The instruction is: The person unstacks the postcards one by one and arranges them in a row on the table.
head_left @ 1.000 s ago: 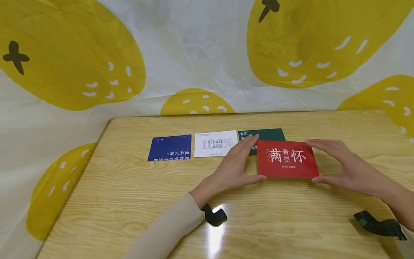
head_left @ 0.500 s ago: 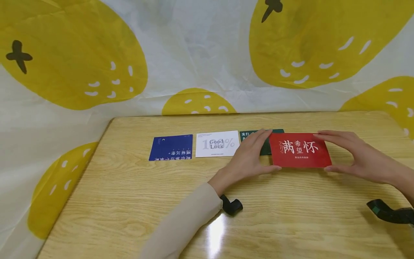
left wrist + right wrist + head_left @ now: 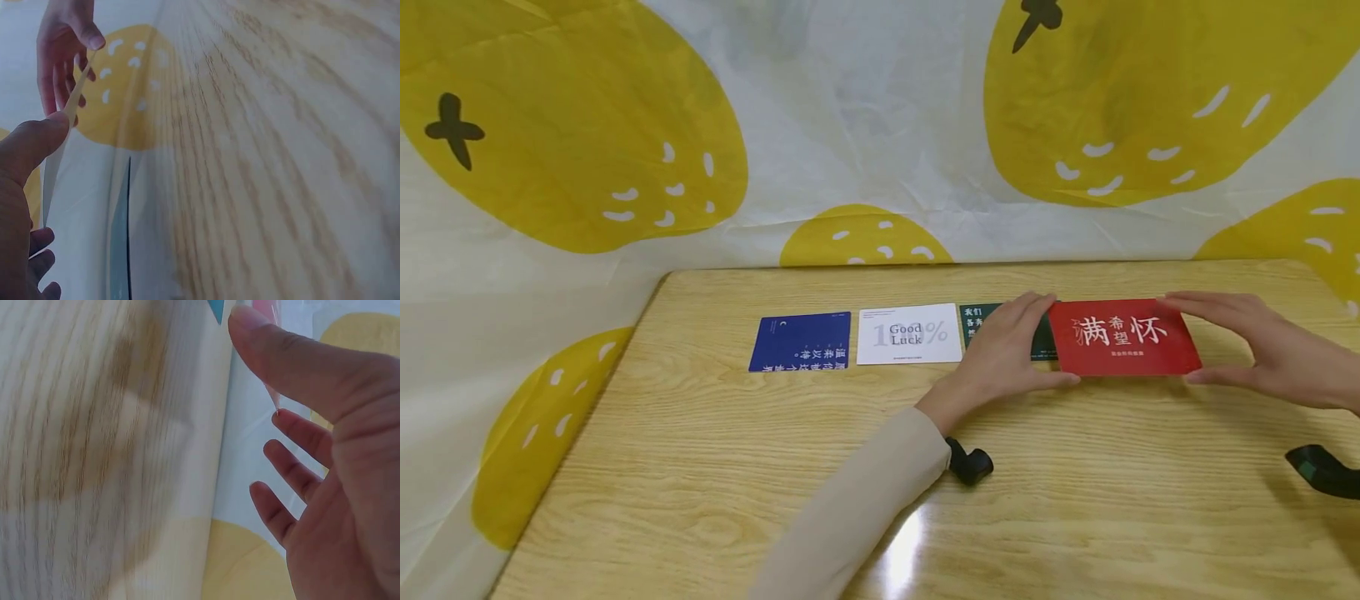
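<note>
A red card (image 3: 1123,340) with white Chinese characters is held up off the table between both hands. My left hand (image 3: 1003,354) pinches its left edge between thumb and fingers. On the opposite edge, my right hand (image 3: 1277,350) grips the card by its corners in the same way. Behind the left hand lies a green card (image 3: 976,321), partly covered by that hand. The left wrist view shows the held card (image 3: 56,162) edge-on, tilted and apart from the tabletop. In the right wrist view the thumb hides most of the card (image 3: 270,387).
A white "Good Luck" card (image 3: 910,333) and a blue card (image 3: 801,342) lie in a row left of the green one on the wooden table (image 3: 700,467). A white curtain (image 3: 865,125) with yellow fruit prints hangs along the table's back and left edges.
Both hands have carried the red card rightward and a little farther back, from in front of the green card to its right side. The cards on the table have stayed in place.
</note>
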{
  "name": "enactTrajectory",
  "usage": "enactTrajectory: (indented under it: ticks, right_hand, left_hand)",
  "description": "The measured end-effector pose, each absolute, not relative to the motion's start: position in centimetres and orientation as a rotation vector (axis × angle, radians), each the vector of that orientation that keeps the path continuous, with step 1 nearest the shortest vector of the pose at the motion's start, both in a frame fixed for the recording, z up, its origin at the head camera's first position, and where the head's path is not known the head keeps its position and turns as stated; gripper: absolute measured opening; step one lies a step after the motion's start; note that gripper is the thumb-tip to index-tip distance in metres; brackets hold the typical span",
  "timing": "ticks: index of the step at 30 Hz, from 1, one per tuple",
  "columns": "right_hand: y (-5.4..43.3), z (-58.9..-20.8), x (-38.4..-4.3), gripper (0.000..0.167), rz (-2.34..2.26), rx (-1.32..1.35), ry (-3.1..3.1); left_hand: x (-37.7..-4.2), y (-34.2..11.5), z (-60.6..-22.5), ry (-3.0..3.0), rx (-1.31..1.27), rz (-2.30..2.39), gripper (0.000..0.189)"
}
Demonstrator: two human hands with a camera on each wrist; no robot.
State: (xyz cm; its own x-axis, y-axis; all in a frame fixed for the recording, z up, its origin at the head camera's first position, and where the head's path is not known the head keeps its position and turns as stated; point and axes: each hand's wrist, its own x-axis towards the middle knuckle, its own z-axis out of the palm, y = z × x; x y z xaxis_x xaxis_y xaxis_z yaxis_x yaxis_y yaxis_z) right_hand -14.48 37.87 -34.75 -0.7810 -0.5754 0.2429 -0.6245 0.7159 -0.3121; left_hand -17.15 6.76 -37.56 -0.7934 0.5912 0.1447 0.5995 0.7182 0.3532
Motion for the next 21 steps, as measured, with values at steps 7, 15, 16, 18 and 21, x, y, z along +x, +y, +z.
enactTrajectory:
  ticks: [7,15,16,18,21]
  right_hand:
    - [38.8,-35.2,-15.4,0.105,0.583,0.954,-2.806]
    - [40.0,-35.8,-16.2,0.104,0.631,0.937,-2.850]
    - [40.2,-35.9,-16.3,0.104,0.632,0.934,-2.860]
    - [40.5,-36.0,-16.5,0.103,0.631,0.923,-2.877]
    - [40.8,-36.2,-16.7,0.102,0.641,0.907,-2.911]
  left_hand:
    - [-17.8,7.9,-38.0,-2.957,-0.981,-0.545,0.098]
    - [-18.6,9.5,-38.0,-3.002,-0.950,-0.457,0.097]
    - [-18.7,9.7,-38.1,-3.004,-0.950,-0.444,0.097]
    - [-18.8,10.0,-38.1,-3.013,-0.946,-0.426,0.097]
    - [-18.9,10.4,-38.2,-3.022,-0.936,-0.396,0.096]
